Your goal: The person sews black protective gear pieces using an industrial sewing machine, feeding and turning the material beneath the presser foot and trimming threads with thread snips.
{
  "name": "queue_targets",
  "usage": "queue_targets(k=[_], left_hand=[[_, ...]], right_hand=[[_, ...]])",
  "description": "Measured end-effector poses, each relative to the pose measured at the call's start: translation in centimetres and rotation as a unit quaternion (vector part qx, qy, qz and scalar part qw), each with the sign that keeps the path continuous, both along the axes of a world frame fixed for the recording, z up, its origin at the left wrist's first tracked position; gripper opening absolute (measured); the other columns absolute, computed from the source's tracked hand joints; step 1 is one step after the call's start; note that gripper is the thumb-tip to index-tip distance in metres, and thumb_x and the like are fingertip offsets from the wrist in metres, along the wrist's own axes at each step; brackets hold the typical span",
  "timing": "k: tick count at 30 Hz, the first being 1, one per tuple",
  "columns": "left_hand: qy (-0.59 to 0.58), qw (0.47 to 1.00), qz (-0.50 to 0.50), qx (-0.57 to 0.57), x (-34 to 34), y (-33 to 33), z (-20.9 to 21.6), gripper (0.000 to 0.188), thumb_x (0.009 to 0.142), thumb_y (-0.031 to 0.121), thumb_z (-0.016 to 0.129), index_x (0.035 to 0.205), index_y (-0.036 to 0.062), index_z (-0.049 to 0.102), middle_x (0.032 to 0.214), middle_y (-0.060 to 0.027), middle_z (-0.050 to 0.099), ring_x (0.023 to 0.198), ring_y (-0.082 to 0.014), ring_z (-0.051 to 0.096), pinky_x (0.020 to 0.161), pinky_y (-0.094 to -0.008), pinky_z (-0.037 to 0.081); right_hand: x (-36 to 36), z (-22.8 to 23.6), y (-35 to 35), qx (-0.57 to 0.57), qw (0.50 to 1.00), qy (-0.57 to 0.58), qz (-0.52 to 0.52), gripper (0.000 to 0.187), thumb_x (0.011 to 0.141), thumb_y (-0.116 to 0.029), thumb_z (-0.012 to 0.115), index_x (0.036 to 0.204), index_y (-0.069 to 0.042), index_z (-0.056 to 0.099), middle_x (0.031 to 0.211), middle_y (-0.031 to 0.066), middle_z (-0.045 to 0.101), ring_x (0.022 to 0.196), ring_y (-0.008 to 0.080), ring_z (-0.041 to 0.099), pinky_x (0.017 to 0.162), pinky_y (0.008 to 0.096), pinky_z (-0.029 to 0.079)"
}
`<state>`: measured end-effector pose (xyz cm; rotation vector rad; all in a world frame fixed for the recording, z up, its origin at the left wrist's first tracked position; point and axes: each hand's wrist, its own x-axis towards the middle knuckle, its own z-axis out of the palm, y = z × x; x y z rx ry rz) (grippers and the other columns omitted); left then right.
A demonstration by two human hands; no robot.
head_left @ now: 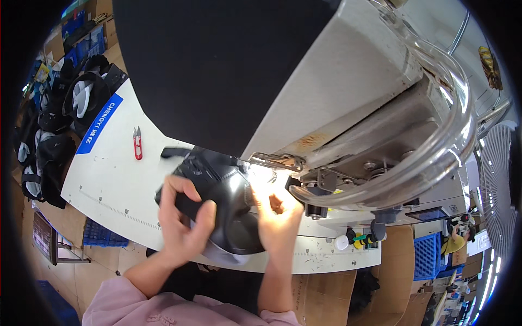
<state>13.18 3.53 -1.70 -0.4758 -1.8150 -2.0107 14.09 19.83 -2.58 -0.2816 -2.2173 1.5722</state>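
A black cap-like piece (231, 220), glossy in places with a pale underside, lies on the white sewing table under the sewing machine head (337, 108). My left hand (185, 223) grips its left side, with fingers curled over the black cloth and the thumb bent. Close to the lit needle area, my right hand (278, 217) pinches the right edge of the same piece. Bright glare hides the right fingertips and the exact stitching spot. A strap end of the piece sticks out to the left, past the machine's dark front.
Red-handled thread snips (137, 144) lie on the table (111, 185) to the left. Beyond its left edge sits a pile of black and white pieces (51, 130). A clear curved guard (462, 103) arches over the machine. Open cardboard boxes (397, 271) stand at the lower right; a fan (497, 179) is further right.
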Motion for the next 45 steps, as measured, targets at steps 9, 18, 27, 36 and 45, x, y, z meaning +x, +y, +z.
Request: queue_targets(k=[9, 18, 27, 36, 45], left_hand=[[-0.069, 0.989, -0.114, -0.058, -4.3, -3.6, 0.7, 0.025, 0.082, 0.002, 0.062, 0.095, 0.0072, 0.041, 0.090, -0.0020, 0.051, 0.078, -0.0034, 0.047, 0.066, -0.0168, 0.039], [-0.185, 0.977, -0.097, 0.038, -5.0, -3.4, 3.3, 0.041, 0.089, 0.019, 0.060, 0.122, -0.0011, 0.045, 0.109, -0.0090, 0.055, 0.100, -0.0115, 0.054, 0.089, -0.0256, 0.042], [-0.021, 0.990, -0.011, -0.142, -3.1, -1.7, 4.1, 0.043, 0.087, 0.010, 0.062, 0.124, -0.0013, 0.044, 0.115, -0.0140, 0.054, 0.108, -0.0190, 0.051, 0.097, -0.0307, 0.038], [-0.030, 0.977, -0.073, -0.198, -5.5, -2.9, 4.5, 0.043, 0.089, 0.009, 0.062, 0.126, -0.0050, 0.045, 0.114, -0.0156, 0.057, 0.106, -0.0221, 0.052, 0.096, -0.0334, 0.040], [0.030, 0.957, -0.126, -0.260, -8.1, -4.1, 5.5, 0.027, 0.088, 0.008, 0.065, 0.113, -0.0024, 0.060, 0.102, -0.0084, 0.063, 0.097, -0.0168, 0.056, 0.088, -0.0308, 0.044]], right_hand=[[-0.1, 0.0, -3.5, 0.019, 0.996, 0.068, -0.052, 0.016, 0.089, -0.010, 0.067, 0.081, 0.003, 0.063, 0.065, 0.0006, 0.060, 0.057, 0.0044, 0.049, 0.054, 0.0234, 0.037], [1.4, -0.8, -4.3, -0.177, 0.984, 0.021, 0.011, 0.013, 0.093, -0.009, 0.060, 0.098, 0.003, 0.062, 0.086, 0.0049, 0.066, 0.080, 0.0080, 0.059, 0.073, 0.0225, 0.045], [1.1, -2.6, -3.5, -0.108, 0.988, 0.042, 0.101, 0.015, 0.096, -0.009, 0.057, 0.097, 0.003, 0.065, 0.081, -0.0030, 0.056, 0.074, 0.0051, 0.048, 0.067, 0.0192, 0.040], [1.5, -1.7, -4.2, -0.060, 0.993, 0.075, 0.071, 0.014, 0.094, -0.008, 0.060, 0.096, 0.005, 0.064, 0.083, -0.0013, 0.057, 0.075, 0.0055, 0.047, 0.067, 0.0197, 0.039], [1.4, -0.3, -5.2, -0.066, 0.992, 0.052, 0.094, 0.021, 0.094, -0.010, 0.059, 0.102, 0.009, 0.063, 0.090, 0.0059, 0.064, 0.085, 0.0114, 0.056, 0.079, 0.0248, 0.044]])
